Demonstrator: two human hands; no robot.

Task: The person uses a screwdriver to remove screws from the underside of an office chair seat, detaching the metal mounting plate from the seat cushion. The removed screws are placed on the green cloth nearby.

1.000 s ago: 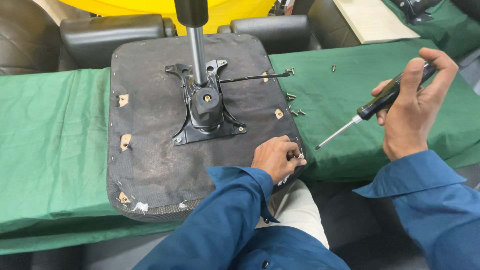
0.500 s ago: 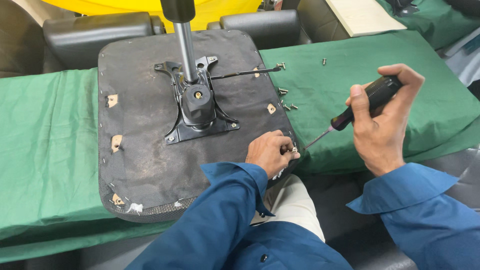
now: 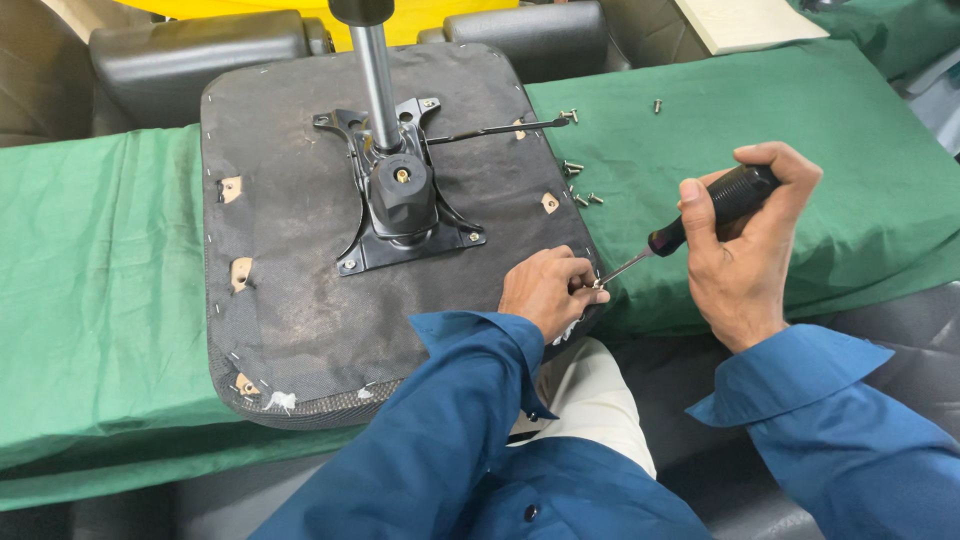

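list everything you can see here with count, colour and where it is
upturned office chair seat: one, dark grey fabric underside, lying on the cloth
black metal mounting plate: one, bolted at the seat's middle
chrome gas-lift column: one, rising from the plate
green cloth table cover: one, under the seat
loose silver screws: several, on the cloth right of the seat
black padded armrests: two, behind the seat
pale wooden board: one, top right
black-handled screwdriver: one, tip at the seat's near right corner
left hand: pinching a small screw at that corner
right hand: gripping the screwdriver

Green-clothed bench [image 3: 90,250] bears upturned seat [image 3: 300,290], loose screws [image 3: 580,185].
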